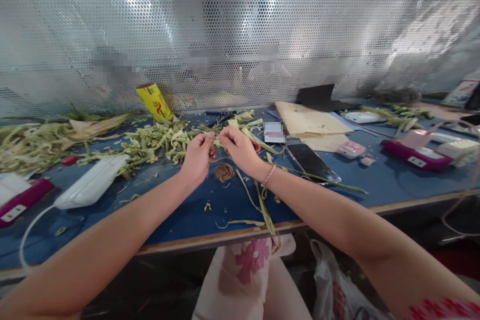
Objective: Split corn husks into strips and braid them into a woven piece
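Observation:
Near the middle of the blue table, my left hand (pixel 200 154) and my right hand (pixel 239 147) meet at their fingertips. Both are closed in a pinch. A small pale piece, perhaps plant strip, shows between them, too small to make out. Just below the hands lies a coil of brown twine (pixel 224 173). A heap of pale green curled plant pieces (pixel 165 142) is beside my left hand. Long green strips (pixel 262 205) lie below my right wrist and reach the table edge. A red scissor handle (pixel 256 147) shows beyond my right hand.
A perforated metal screen (pixel 225 35) stands behind the table. A yellow tube (pixel 154 102) leans at the back. To the right are a black phone (pixel 314 162), brown paper (pixel 311 122) and a pink case (pixel 351 149). A white adapter (pixel 92 182) with its cable lies left.

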`<state>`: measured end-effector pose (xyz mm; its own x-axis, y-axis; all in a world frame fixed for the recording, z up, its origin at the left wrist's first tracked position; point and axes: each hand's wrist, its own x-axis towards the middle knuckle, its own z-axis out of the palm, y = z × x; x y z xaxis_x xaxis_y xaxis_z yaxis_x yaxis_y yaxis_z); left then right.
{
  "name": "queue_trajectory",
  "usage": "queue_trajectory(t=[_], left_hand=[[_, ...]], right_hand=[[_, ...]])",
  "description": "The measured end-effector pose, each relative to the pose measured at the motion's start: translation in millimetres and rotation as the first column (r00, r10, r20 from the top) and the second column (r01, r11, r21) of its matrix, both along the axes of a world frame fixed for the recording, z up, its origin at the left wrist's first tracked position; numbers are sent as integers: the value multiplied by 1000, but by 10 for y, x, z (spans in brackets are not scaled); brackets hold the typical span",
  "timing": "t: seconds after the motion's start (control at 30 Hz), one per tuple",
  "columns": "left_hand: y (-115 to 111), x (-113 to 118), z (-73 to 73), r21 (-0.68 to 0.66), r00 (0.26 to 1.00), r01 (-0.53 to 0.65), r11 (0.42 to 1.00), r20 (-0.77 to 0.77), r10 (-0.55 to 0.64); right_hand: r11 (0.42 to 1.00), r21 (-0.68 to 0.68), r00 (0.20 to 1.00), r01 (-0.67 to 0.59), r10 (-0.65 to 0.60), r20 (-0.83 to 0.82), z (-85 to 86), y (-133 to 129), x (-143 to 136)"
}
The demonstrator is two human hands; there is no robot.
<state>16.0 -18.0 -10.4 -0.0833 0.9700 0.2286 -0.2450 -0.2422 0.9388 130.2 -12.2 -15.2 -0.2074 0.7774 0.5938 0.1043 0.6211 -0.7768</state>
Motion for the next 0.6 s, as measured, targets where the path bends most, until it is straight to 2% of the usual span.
queue_trajectory(t=[0.1,0.27,0.6], left_hand=[[48,-41,-7,73,997,-31,997,-69,36],[146,-109,4,154,996,-15,988,-88,29],[174,-132,24,159,999,8,987,-48,-1]], right_hand=[[997,-48,998,-57,55,-33,-4,18,-18],[986,-105,988,-128,117,-101,12,19,-35],[997,-9,989,-80,78,-124,-12,51,-30]])
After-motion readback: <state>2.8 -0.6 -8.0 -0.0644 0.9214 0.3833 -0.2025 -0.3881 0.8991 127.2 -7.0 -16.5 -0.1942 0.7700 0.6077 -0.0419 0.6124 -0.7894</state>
